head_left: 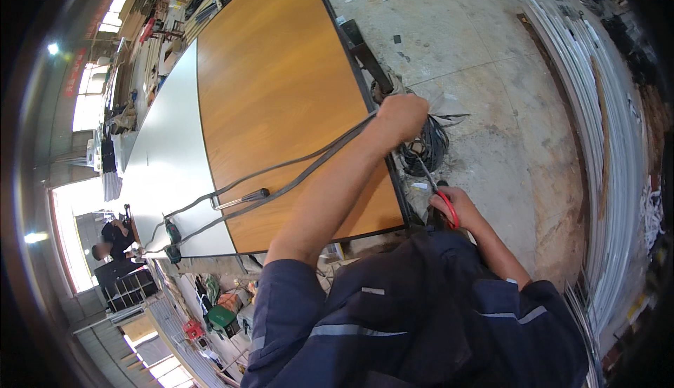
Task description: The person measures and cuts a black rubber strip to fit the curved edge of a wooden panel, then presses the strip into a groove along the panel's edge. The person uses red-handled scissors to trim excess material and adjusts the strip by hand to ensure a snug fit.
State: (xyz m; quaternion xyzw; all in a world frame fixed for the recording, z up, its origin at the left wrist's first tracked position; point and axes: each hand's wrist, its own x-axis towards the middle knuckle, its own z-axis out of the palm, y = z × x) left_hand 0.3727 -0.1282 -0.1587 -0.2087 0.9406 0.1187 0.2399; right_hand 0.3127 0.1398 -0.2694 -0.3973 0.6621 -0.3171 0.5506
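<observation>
My left hand [405,116] is closed at the right edge of a large panel, gripping a dark flexible strip [309,158]. Two lengths of the strip run from it across the panel's wood-coloured part [281,72] to the white part [165,156]. Lower and to the right, my right hand [460,209] is wrapped round the red-handled scissors [449,210], whose blades point up and left at a coil of black strip [432,146]. Whether the blades touch any strip cannot be made out. Between the two lengths lies a tool with a black grip and metal shaft [242,198].
Small dark-green tools [173,233] lie on the panel's far left end, near another person [116,237]. Long pale profiles [590,149] are stacked along the right. A dark metal support [368,58] juts from the panel's edge over the concrete floor [477,44].
</observation>
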